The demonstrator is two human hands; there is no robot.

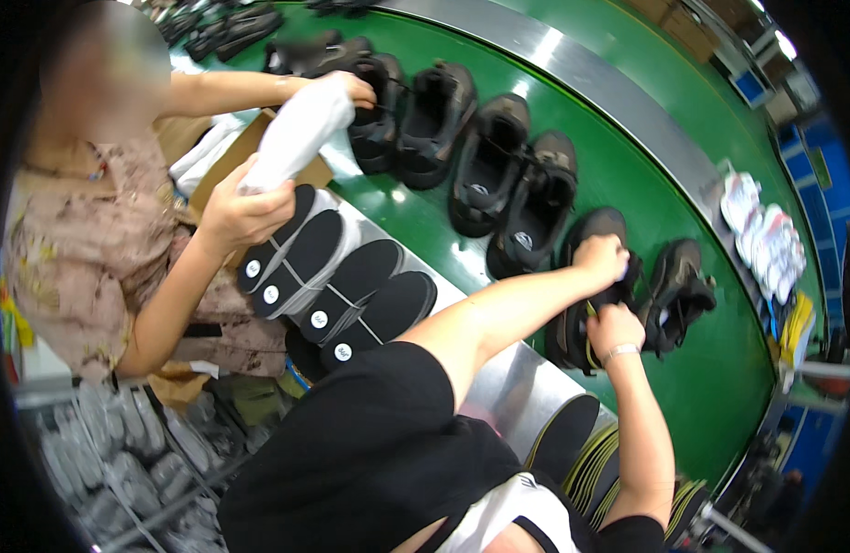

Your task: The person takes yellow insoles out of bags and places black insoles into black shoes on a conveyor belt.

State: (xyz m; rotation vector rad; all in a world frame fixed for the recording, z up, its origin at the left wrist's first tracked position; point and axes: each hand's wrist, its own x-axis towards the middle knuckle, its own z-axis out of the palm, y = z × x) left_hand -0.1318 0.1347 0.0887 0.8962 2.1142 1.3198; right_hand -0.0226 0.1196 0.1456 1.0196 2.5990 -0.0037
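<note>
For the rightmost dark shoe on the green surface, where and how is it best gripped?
Grip the rightmost shoe by its collar at the near end, probably coming from the person's side: that end, which looks like the heel, points this way, and the opening faces up, so the rim could be pinched inside and out. The handled shoe crowds its left.

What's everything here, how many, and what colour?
Green surface: one, green, across middle
Shoes: six nearest, more beyond, dark brown and black, on green surface
Stacked insoles: four stacks, black tops, left of centre
Yellow-edged insoles: several, black, lower right
Co-worker: one, pinkish top, left
Padded thing: one, white, with co-worker
Cardboard box: one, brown, beside co-worker
Wrapped things: many, grey, lower left
Bundles: several, white, far right
Left hand, right hand: two, bare, at one shoe
</note>
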